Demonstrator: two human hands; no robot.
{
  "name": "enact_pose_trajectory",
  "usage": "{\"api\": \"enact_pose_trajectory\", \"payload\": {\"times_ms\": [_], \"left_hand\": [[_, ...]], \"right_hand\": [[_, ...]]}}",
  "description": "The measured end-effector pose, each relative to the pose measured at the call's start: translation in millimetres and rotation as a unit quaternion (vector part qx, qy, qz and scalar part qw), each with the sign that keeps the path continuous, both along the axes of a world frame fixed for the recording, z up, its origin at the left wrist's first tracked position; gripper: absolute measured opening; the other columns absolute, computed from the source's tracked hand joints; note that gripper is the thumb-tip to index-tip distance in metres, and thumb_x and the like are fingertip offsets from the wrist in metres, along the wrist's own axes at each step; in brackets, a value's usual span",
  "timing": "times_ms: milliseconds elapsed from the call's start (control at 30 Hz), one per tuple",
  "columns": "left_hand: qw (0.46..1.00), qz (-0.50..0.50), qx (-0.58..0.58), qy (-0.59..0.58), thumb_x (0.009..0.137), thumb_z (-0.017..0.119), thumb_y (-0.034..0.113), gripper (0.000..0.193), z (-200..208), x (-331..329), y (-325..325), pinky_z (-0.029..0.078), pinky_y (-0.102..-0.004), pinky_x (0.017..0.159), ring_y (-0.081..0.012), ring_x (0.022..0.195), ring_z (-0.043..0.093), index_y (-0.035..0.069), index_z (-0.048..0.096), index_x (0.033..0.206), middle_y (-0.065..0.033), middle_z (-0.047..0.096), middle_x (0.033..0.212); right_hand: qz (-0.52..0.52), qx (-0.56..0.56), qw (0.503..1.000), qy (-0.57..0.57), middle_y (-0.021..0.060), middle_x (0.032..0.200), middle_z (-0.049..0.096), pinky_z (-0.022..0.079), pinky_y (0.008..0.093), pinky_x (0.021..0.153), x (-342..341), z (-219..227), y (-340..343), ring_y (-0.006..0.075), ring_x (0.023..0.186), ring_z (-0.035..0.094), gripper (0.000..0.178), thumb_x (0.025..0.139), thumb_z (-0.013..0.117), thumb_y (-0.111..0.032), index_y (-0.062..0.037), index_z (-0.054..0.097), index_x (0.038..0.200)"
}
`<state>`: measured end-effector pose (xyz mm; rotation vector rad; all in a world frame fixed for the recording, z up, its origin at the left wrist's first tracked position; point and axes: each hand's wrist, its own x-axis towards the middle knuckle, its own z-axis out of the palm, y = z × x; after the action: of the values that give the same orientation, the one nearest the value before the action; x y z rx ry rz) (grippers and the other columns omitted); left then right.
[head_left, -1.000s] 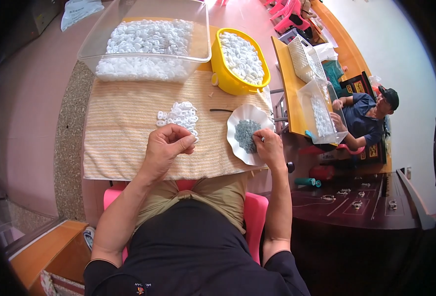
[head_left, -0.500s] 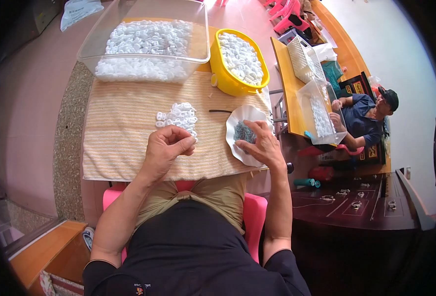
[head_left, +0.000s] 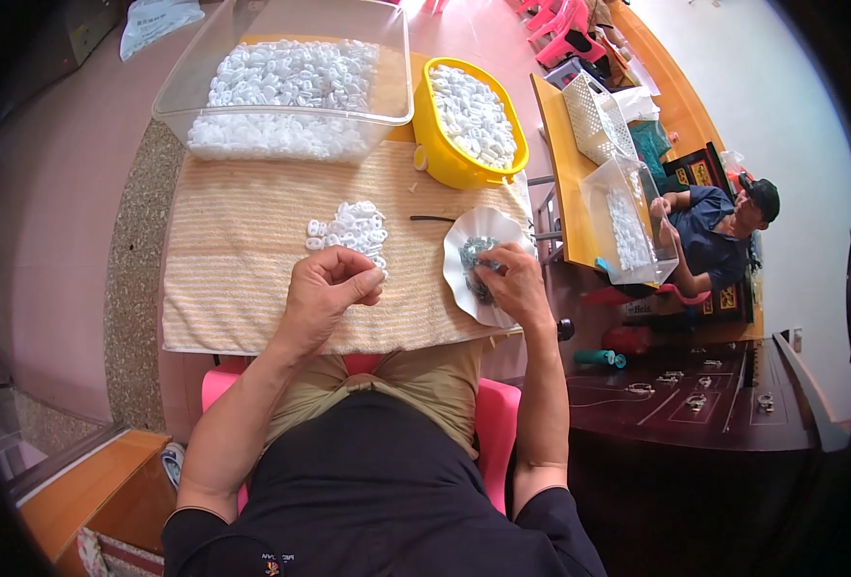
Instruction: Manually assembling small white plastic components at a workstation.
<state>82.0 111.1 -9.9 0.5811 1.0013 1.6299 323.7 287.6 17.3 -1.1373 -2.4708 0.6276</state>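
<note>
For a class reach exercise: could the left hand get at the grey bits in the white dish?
Probably not easily: the right hand partly covers the grey bits, though only towel shows between left hand and dish.

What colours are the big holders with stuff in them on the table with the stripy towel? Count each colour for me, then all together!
Clear: 1, the tub
Yellow: 1, the bucket
White: 1, the wavy dish
Total: 3
</note>
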Motion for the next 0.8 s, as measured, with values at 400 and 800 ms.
{"api": "enact_pose_trajectory", "payload": {"times_ms": [400,800], "left_hand": [[1.0,0.0,0.001,0.003,0.087,0.069,0.009,0.008,-1,0,0,0.054,-0.0253,0.067,-0.0092,0.07,0.062,0.002,0.065,0.09,-0.0035,0.066,0.077],[1.0,0.002,0.0,0.001,0.086,0.069,0.009,0.01,1,-1,-1,0.054,-0.0252,0.066,-0.0099,0.069,0.062,0.002,0.064,0.09,-0.0041,0.066,0.078]], "right_hand": [[-0.027,-0.025,0.997,0.073,0.0078,0.088,0.065,0.055,0.0235,0.055,5,26,6,0.0096,0.064,0.062,0.013,0.079,0.068,0.003,0.0035,0.069,0.092],[-0.049,-0.016,0.996,0.072,0.0084,0.087,0.069,0.058,0.0254,0.06,-12,15,35,0.0109,0.069,0.065,0.017,0.082,0.066,0.0,0.004,0.069,0.098]]}}
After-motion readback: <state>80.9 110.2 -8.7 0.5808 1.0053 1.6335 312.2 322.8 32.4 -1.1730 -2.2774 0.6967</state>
